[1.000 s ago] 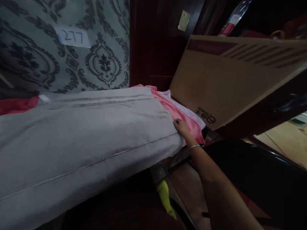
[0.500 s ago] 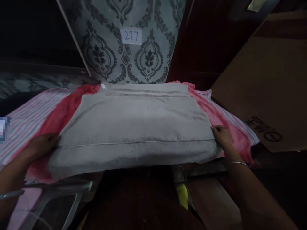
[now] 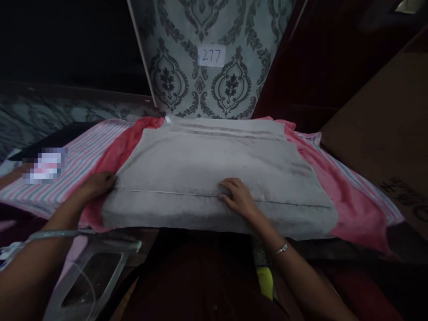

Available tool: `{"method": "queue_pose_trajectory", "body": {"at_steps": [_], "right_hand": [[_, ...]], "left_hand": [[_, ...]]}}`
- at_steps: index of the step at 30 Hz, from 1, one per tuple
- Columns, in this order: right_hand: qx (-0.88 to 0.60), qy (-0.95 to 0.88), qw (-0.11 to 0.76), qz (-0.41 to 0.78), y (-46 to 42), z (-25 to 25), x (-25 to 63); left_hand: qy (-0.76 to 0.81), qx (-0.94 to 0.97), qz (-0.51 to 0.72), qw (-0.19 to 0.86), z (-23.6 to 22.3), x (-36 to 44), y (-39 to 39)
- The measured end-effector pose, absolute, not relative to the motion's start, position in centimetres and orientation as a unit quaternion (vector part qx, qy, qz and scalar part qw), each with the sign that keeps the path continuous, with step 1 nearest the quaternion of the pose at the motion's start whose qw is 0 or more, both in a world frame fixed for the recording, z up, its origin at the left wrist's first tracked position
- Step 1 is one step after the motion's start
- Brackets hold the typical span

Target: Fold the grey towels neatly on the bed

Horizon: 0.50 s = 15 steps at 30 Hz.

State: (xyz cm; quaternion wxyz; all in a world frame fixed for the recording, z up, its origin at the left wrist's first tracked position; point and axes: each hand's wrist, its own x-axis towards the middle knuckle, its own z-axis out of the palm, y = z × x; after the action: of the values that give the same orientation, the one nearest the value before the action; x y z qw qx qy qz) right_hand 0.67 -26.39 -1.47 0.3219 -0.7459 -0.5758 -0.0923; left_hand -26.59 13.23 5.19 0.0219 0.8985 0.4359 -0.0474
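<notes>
Head view: touching grey cloth, spread over pink cloth with long axis left to right: at left edge with left hand, whether pinching, cannot tell; near middle with right hand, fingers loosely parted.

The room is dim and cool-toned, with soft light palest on the grey cloth. The cardboard box sinks into shadow. Wide-angle stretching bends the edges; a pixelated patch masks detail at left.
</notes>
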Motion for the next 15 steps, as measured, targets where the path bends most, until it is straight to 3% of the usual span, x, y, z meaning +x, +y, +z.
{"method": "queue_pose_trajectory", "body": {"at_steps": [15], "right_hand": [[-0.758,-0.526,0.379,-0.073,-25.5,-3.1,0.7]], "left_hand": [[0.436,0.895,-0.093,-0.002,4.9,-27.0,12.5]]}}
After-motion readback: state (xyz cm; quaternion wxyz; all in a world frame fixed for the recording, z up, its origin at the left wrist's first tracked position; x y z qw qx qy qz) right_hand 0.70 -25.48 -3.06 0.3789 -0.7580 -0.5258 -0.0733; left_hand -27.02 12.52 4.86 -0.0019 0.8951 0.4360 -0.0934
